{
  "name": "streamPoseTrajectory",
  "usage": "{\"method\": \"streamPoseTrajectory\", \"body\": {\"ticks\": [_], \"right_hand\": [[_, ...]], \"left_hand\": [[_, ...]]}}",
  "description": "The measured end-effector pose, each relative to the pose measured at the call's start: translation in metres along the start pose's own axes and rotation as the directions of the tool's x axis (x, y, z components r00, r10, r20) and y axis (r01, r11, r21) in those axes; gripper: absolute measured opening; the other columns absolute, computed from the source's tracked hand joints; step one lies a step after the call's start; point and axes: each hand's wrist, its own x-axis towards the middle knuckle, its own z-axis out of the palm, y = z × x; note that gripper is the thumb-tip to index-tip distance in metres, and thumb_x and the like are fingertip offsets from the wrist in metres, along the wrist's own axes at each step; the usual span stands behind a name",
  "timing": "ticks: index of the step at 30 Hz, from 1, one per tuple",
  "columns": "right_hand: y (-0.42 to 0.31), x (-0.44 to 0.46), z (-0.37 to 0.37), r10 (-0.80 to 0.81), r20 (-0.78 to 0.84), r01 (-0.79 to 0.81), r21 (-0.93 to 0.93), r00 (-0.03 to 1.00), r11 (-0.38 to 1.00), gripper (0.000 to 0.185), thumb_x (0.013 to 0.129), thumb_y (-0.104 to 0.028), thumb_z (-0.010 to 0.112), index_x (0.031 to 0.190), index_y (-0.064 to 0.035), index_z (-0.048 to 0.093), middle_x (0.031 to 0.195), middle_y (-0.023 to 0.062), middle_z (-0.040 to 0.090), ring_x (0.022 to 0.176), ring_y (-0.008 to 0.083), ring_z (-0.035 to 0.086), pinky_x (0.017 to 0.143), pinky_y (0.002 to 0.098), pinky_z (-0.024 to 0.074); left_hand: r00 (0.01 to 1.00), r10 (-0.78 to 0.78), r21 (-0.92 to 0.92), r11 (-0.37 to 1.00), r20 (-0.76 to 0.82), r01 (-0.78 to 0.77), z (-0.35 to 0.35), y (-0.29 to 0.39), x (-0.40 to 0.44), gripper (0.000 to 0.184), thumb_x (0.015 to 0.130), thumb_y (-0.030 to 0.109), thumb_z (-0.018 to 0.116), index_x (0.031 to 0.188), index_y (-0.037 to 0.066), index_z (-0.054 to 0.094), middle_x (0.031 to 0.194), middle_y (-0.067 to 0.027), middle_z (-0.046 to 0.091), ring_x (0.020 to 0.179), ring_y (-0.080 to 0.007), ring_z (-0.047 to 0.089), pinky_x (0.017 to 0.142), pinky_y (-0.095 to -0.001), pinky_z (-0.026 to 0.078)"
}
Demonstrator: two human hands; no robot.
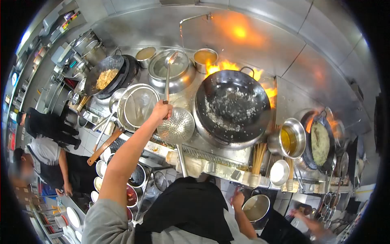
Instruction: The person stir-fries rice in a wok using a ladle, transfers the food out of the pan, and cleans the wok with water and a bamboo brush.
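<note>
My left hand [162, 111] is closed around the handle of a ladle [167, 77], whose bowl end is over a round metal pot [172, 87] at the back of the stove. Just below that hand lies a perforated skimmer [176, 126], and a round mesh strainer [140, 106] is to its left. My right hand [237, 199] is low, beside a metal pot [256, 208]; its fingers are curled, and what they hold is too small to make out. A large black wok [231, 107] with white bits in it sits over high flames.
Another wok [103, 79] with food stands at the left. On the right are a metal pot of yellow liquid [289, 139], a white bowl [279, 173] and a wok with pale food [320, 144]. Two people [48, 162] stand at the left; another person's arm [310, 223] shows lower right.
</note>
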Motion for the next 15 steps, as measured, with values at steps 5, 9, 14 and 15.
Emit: {"method": "streamPoseTrajectory", "body": {"ticks": [5,9,14,15], "right_hand": [[-0.033,-0.041,-0.066,0.261,-0.465,-0.105,0.336,0.846,0.936,0.026,0.088,-0.024,0.061,0.081,0.0009,0.067,0.077,0.0207,0.065,0.069,0.0383,0.063,0.065,0.0472,0.0484],[-0.046,-0.021,-0.123,0.228,-0.595,-0.054,0.296,0.770,0.954,0.032,0.088,-0.022,0.063,0.106,0.0048,0.059,0.096,0.0223,0.057,0.096,0.0403,0.054,0.085,0.0476,0.0424],[-0.058,0.028,-0.149,-0.062,-0.365,0.145,0.204,0.929,0.968,0.049,0.083,-0.027,0.068,0.116,0.0065,0.055,0.104,0.0245,0.056,0.098,0.0426,0.054,0.088,0.0472,0.0433],[-0.052,0.041,-0.143,-0.083,-0.323,0.143,0.166,0.943,0.976,0.059,0.079,-0.031,0.071,0.120,0.0069,0.050,0.107,0.0273,0.056,0.100,0.0441,0.055,0.088,0.0479,0.0451]], "left_hand": [[1.000,-0.008,-0.021,1.000,-0.024,0.008,-0.019,-0.011,0.092,0.013,0.077,0.001,0.058,0.067,0.002,0.050,0.053,-0.0056,0.049,0.042,-0.0152,0.046,0.038,-0.0309,0.039],[0.883,-0.064,-0.805,0.385,0.465,0.452,-0.030,-0.011,0.122,0.017,0.087,0.004,0.051,0.070,0.007,0.046,0.056,0.0009,0.043,0.045,-0.0094,0.043,0.042,-0.0220,0.036],[0.744,0.230,-0.775,0.099,0.628,0.624,-0.023,0.012,0.057,0.024,0.095,0.005,0.043,0.071,0.009,0.038,0.057,0.0045,0.038,0.046,-0.0054,0.039,0.043,-0.0213,0.035],[0.737,0.236,-0.769,0.083,0.633,0.634,-0.021,0.019,0.034,0.024,0.095,0.005,0.042,0.072,0.009,0.038,0.057,0.0045,0.038,0.045,-0.0054,0.038,0.043,-0.0213,0.035]]}}
